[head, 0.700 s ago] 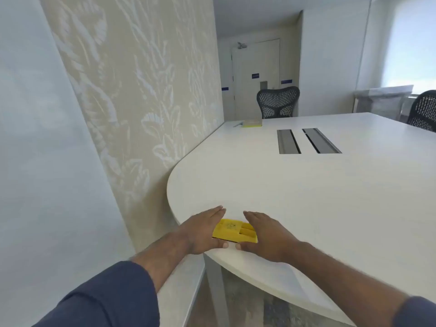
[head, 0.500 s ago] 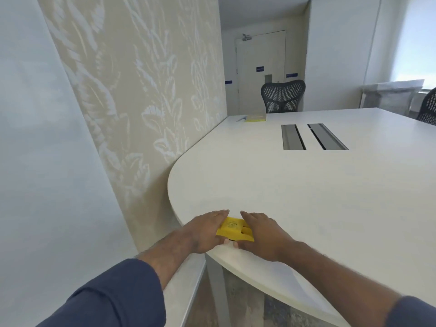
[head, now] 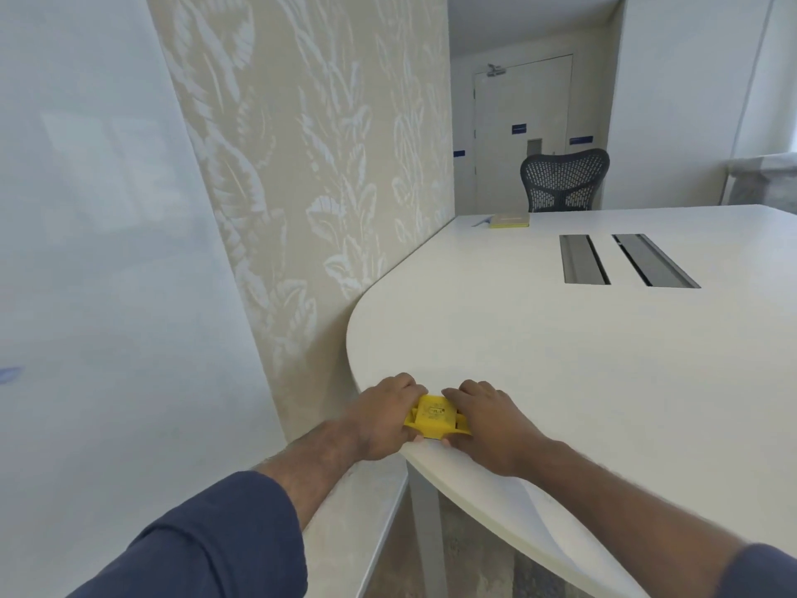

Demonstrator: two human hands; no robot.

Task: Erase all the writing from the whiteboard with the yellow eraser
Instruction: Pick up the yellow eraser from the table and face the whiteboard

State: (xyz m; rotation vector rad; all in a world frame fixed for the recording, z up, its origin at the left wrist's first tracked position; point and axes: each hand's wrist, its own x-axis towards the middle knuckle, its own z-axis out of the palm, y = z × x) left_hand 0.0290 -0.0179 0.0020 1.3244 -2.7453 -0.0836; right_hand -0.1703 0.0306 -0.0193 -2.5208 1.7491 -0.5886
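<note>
The yellow eraser (head: 435,417) lies at the near rounded edge of the white table (head: 560,351). My left hand (head: 381,420) grips its left side and my right hand (head: 487,425) covers its right side, fingers curled over it. The whiteboard (head: 99,252) fills the left of the view, glossy and pale. A small blue mark (head: 9,374) shows at its far left edge; most of the visible surface looks blank.
A patterned beige wall panel (head: 310,166) stands between the whiteboard and the table. A yellow-edged pad (head: 509,221) lies at the table's far side, near a black mesh chair (head: 563,181). Two grey cable slots (head: 625,261) sit in the tabletop. A door (head: 522,135) is behind.
Both hands have closed in on the eraser, from lying flat beside it to gripping it from either side. The eraser has tilted slightly at the table edge.
</note>
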